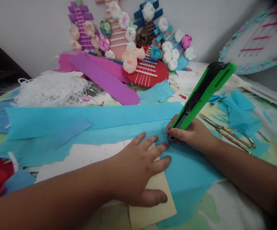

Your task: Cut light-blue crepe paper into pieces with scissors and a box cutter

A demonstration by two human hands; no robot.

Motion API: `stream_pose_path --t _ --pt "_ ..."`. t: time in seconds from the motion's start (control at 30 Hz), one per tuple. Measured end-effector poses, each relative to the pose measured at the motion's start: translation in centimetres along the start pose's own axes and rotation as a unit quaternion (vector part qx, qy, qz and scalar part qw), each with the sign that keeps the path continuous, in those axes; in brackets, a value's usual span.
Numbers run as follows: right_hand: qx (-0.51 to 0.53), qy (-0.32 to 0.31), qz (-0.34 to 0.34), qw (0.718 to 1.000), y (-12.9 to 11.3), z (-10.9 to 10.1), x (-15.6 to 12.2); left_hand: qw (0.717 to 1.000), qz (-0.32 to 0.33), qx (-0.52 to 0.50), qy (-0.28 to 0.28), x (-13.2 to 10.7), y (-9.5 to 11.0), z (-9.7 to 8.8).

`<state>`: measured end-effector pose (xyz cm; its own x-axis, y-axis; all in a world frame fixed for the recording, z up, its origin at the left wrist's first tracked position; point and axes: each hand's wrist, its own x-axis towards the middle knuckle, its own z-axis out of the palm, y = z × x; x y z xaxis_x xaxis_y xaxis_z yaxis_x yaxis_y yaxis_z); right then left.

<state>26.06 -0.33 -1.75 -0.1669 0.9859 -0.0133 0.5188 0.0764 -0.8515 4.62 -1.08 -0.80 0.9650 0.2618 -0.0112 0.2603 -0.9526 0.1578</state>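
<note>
R hand (196,135) has its grip clamped on the green cutter (202,95), tip down at the blue paper (188,172) mid-bench (209,207), & L hand (137,169) lies flat, fingers apart, partly on the yellow card (159,201). Imo the cut's only partway: loose blue scraps (239,107) sit off right, the big sheet prob needs more, tho the cut line's hidden so can't tell 4 sure.

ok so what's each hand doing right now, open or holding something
Left hand: open, fingers spread, resting on the pale yellow card.
Right hand: closed around the green utility knife.
</note>
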Motion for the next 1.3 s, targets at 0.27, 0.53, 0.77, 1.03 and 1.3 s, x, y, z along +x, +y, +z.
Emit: stream_pose_path --t 0.27,0.53,0.77,1.03,1.3 --pt "-0.035 0.001 -0.010 0.999 -0.4 0.3 -0.1 1.000 -0.003 -0.005 -0.003 0.1 0.0 0.0" --pt "-0.066 0.022 -0.036 0.997 -0.9 0.5 -0.4 1.000 -0.001 0.002 0.006 -0.1 0.0 0.2" --pt "-0.070 0.029 -0.027 0.997 -1.0 0.6 -0.5 1.000 0.005 0.018 0.005 0.0 0.1 0.1" --pt "0.059 -0.011 0.004 0.998 0.0 0.1 0.0 1.000 -0.002 0.012 -0.004 0.1 0.0 -0.2" --pt "0.067 -0.015 0.005 0.998 -0.1 0.0 -0.1 1.000 -0.002 0.003 -0.013 -0.1 0.0 -0.3"
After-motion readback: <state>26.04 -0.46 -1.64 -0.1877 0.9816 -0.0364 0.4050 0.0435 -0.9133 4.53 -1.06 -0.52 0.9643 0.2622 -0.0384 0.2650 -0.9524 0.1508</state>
